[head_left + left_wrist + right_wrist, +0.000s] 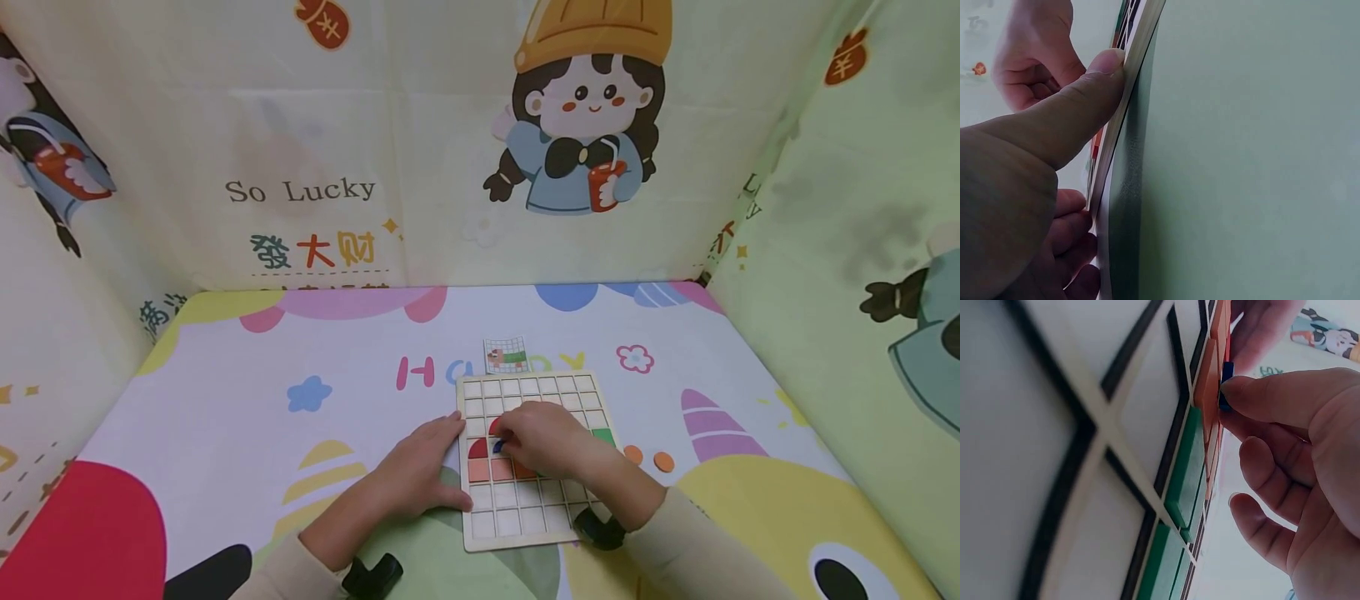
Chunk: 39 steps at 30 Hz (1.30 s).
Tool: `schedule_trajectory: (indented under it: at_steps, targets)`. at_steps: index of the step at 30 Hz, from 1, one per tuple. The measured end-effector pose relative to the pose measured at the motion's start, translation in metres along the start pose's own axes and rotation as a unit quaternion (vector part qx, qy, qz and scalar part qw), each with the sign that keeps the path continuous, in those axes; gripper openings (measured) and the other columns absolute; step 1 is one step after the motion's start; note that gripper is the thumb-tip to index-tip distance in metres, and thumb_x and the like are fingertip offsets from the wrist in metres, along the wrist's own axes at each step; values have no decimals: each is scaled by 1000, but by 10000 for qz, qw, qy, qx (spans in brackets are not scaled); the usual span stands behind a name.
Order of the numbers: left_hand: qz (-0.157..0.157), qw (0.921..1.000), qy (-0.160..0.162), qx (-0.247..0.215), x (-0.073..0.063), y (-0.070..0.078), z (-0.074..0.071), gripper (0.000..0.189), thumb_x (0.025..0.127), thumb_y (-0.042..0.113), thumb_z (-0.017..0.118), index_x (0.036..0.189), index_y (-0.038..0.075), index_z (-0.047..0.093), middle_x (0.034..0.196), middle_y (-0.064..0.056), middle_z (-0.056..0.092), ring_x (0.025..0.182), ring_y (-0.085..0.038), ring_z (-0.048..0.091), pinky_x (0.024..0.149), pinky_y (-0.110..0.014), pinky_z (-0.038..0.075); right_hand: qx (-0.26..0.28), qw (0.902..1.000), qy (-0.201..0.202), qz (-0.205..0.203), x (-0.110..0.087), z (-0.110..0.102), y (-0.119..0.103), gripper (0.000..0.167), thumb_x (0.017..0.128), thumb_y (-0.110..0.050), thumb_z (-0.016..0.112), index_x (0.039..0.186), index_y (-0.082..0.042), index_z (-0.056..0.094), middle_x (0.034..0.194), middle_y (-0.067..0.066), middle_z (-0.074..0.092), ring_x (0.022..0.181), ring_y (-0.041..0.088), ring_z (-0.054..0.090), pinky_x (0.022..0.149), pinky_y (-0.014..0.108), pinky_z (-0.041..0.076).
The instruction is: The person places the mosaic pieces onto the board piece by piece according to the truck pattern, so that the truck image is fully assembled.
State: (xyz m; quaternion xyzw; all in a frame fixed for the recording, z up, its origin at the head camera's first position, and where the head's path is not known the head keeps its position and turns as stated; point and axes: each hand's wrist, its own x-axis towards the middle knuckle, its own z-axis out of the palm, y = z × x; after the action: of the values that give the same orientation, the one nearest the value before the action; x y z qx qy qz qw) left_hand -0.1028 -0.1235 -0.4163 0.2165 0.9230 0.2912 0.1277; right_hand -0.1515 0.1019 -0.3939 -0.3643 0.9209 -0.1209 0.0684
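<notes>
My left hand (422,468) rests at the left edge of a square wooden grid board (525,542), thumb and fingers spread along its rim. In the left wrist view, the thumb (1079,103) presses on the board's side. Over the board's middle, my right hand (551,437) pinches a small dark blue tile (1227,387) between thumb and index finger, at the grid's surface. Beside it lie a rounded red tile (477,450) and a row of salmon-orange tiles (478,472). Green tiles (1185,469) sit in cells further right. The right hand hides part of the grid.
A small pattern card (506,356) lies just beyond the board's far edge. Two orange discs (663,462) lie on the printed tablecloth (375,333) to the right. Cartoon-printed cloth walls (435,150) enclose the table at the back and both sides.
</notes>
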Motion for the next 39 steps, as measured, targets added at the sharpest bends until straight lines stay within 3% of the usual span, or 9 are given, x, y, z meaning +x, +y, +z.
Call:
schedule_trajectory:
  at_steps: [39]
  targets:
    - [13,10000,15,-14,0,-1,1,103,73,48,87,150,-1,39,157,-16,35,143,-34,33,112,-52,34,-358,9985,-51,-402,0,0,-6,10,90,-12,73,97,-18,75,86,-8,70,78,11,60,76,30,53]
